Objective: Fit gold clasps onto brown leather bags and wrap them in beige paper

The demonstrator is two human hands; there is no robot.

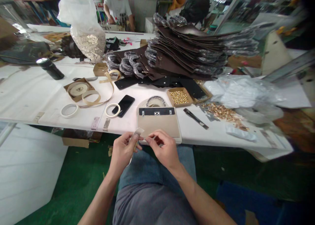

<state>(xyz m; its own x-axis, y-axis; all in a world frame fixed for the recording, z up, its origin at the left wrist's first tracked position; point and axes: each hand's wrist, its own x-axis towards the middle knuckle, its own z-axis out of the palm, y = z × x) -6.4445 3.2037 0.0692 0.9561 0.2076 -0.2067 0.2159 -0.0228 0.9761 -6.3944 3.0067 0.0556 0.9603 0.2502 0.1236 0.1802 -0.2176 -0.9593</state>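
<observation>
My left hand (124, 149) is closed, thumb against fingers, on a thin pale strip (139, 131) whose upper end sticks up past the thumb. Just to its right, my right hand (164, 149) has thumb and forefinger pinched together near the strip; anything between those fingertips is too small to make out. Behind both hands, at the front edge of the table, lies a beige handbag (157, 123) with a dark band, metal fittings and a wrapped handle (156, 101) toward the far side. A flat dark tool with a metal end (195, 118) rests to the bag's right.
Left of the bag are a black phone (126, 105), tape rolls (69, 111) and a dark can (50, 68). A box of gold studs (179, 97) and loose gold pieces (225, 113) lie right. Stacked brown bags (179, 51) stand behind. Across the table is another person (118, 5).
</observation>
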